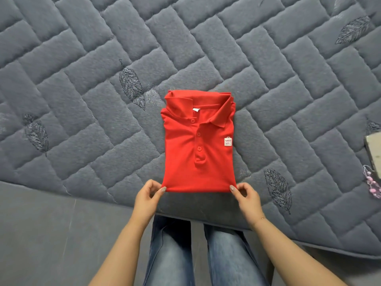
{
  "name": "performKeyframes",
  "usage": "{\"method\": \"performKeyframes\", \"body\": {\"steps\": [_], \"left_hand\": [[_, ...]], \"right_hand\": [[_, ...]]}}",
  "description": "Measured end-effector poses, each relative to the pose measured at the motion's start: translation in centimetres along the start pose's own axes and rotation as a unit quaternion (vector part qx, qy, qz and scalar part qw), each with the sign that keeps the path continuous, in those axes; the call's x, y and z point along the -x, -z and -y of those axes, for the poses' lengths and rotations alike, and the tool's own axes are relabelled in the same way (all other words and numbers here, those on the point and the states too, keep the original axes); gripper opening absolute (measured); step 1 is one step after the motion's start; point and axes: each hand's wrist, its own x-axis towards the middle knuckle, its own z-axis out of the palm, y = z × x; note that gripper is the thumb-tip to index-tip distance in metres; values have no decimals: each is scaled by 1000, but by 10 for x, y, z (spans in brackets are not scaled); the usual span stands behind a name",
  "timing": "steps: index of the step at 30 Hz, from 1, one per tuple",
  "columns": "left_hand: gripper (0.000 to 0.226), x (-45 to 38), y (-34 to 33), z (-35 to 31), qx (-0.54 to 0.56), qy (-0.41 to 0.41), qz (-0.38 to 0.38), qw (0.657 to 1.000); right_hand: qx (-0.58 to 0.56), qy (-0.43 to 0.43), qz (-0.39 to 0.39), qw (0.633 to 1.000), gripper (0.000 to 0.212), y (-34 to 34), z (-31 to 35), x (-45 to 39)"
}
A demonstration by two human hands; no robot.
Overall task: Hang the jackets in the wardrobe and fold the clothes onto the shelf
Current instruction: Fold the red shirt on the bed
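Observation:
A red polo shirt (198,145) lies folded into a neat rectangle on the grey quilted bed (82,100), collar away from me, with a small white logo patch on its right side. My left hand (147,195) pinches the shirt's near left corner between thumb and fingers. The near right corner is pinched the same way by my right hand (245,196). Both hands sit at the bed's front edge. No wardrobe, shelf or jacket is in view.
The bed cover has embroidered leaf patterns and fills most of the view. A phone-like object (374,153) with a pink beaded strap (373,184) lies at the right edge of the bed. My legs in blue jeans (198,254) stand against the bed front.

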Motion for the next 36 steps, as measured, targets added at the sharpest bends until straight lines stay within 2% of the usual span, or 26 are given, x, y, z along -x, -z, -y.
{"method": "performKeyframes", "body": {"steps": [3,6,9,11,14,17,20,21,26,27,29,31,33,36], "left_hand": [[8,-13,-5,-5,32,66,63,995],[32,-33,-10,-14,71,117,68,988],[26,-44,-21,-19,97,102,65,988],[19,-44,-21,-17,108,63,18,992],[18,-44,-10,-10,62,-1,-49,997],[15,-46,-8,-10,39,-2,-25,999],[8,-63,-5,-29,102,29,-7,994],[12,-71,-3,-38,122,26,-10,992],[35,-116,-14,-102,181,36,7,983],[36,-122,-18,-113,202,42,11,978],[21,-133,-26,-129,219,43,8,975],[7,-140,-29,-138,199,45,6,979],[5,-144,-29,-140,197,51,23,979],[17,-145,-30,-140,221,66,62,971]], "right_hand": [[-43,-41,24,998,6,-11,6,-11],[-98,-48,8,994,12,-22,18,-24],[-36,-24,12,999,19,-23,23,-38],[5,-10,14,1000,21,-15,21,-43],[43,-1,3,999,18,0,15,-46],[21,-25,36,999,18,4,20,-45],[-41,-39,51,997,7,5,36,-54],[-60,-36,45,997,5,7,42,-60],[-113,15,21,993,28,4,88,-103],[-131,19,19,991,32,2,99,-113],[-161,13,26,986,36,-5,118,-133],[-169,5,42,985,30,-10,133,-151],[-143,2,64,988,21,-10,142,-163],[-122,-8,133,984,24,-3,147,-171]]}}
